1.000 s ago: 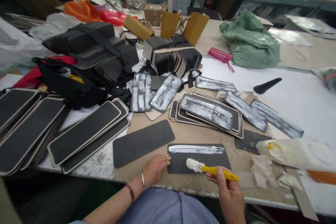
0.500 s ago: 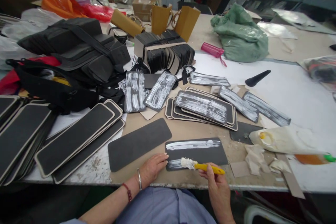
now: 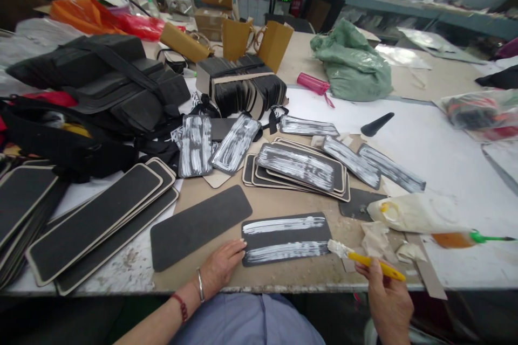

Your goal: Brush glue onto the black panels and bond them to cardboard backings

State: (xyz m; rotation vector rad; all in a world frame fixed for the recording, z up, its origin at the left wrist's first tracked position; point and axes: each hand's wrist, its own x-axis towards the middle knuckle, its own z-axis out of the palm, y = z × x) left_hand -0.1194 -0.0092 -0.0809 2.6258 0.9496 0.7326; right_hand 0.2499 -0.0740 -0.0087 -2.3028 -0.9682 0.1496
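The striped dark panel [image 3: 286, 236] is lying flat on a brown sheet [image 3: 267, 201], with two white streaks running across it. Right hand [image 3: 386, 294] has a yellow brush [image 3: 360, 257] gripped by the handle at the panel's right end; honestly can't tell if the bristles touch it. Left hand [image 3: 220, 269] isn't clutching anything, fingertips just at the panel's left edge. There's a plain dark panel [image 3: 201, 228] left of the striped one. I'd guess the striped one's light, fairly stiff, and slick where it's white, so grab the bare edges.
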